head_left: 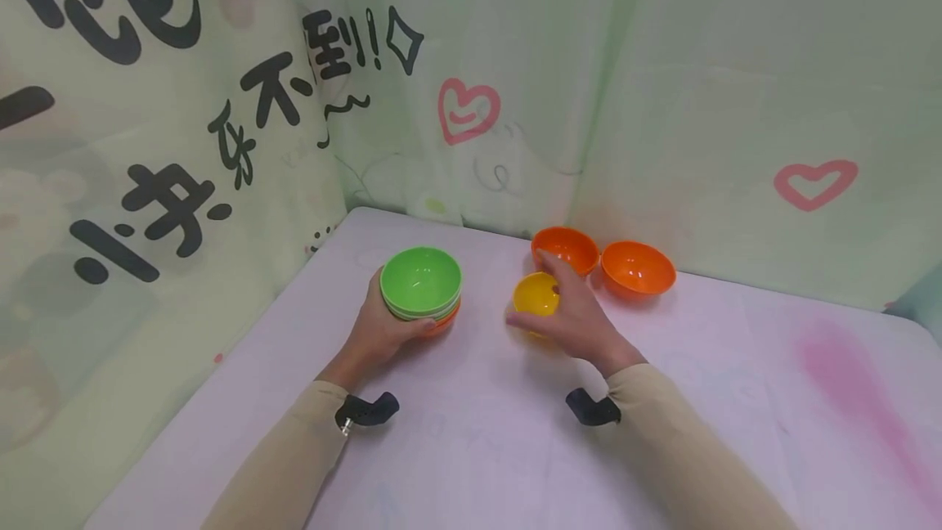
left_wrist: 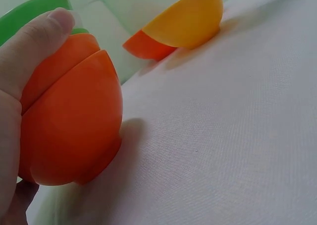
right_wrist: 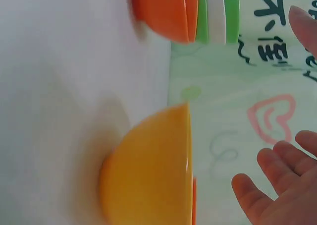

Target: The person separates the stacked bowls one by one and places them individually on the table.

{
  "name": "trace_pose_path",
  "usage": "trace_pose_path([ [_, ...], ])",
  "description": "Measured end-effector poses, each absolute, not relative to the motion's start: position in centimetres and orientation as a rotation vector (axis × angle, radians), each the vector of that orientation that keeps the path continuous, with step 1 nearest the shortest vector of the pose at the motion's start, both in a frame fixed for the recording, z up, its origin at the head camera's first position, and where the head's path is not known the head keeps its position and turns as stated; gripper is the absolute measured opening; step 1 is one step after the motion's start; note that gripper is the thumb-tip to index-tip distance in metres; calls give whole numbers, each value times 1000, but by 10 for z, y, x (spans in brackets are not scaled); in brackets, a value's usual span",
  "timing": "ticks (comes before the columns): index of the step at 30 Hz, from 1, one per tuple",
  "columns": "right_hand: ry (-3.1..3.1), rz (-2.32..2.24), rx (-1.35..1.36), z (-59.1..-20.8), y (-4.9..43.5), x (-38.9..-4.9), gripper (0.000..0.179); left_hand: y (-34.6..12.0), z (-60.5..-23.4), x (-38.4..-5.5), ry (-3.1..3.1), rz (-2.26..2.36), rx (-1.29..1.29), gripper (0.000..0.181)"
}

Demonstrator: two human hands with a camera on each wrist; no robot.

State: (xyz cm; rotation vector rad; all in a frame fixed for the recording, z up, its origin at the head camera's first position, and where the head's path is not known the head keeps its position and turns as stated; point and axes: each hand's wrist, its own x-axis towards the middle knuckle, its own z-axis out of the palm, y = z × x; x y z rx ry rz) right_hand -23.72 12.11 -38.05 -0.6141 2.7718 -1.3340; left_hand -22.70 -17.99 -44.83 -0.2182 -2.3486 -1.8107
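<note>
My left hand (head_left: 377,332) holds a stack of nested bowls, its thumb across the near side. A green bowl (head_left: 421,278) is on top; a white rim, another green rim and orange bowls (left_wrist: 79,121) show below it. Whether the stack's base touches the table I cannot tell. To the right, a small yellow bowl (head_left: 533,294) stands upright on the table. Over its right side hovers my right hand (head_left: 577,317), thumb and fingers spread. The right wrist view shows these fingers (right_wrist: 280,168) apart from the yellow bowl (right_wrist: 153,170).
Behind the yellow bowl stands an orange bowl (head_left: 565,242), partly covered by my right hand. A second orange bowl (head_left: 637,270) sits to its right. A printed curtain (head_left: 662,105) hangs along the back and left of the pale table (head_left: 471,448).
</note>
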Motion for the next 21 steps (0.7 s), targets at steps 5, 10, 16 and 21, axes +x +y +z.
trace_pose_path([
  [5,2675,-1360,-708,-375,85,-239,100,-180,-448,-228,-2347,-1794,-218,112],
  [10,2587,-1423,-753,-375,59,-242,99,-178,-452,-229,-2327,-1790,-219,111],
  [16,2578,-1385,-786,-378,34,-249,101,-179,-453,-231,-2306,-1763,-248,110],
  [21,2564,-1386,-752,-381,17,-255,106,-178,-452,-231,-2289,-1787,-270,109],
])
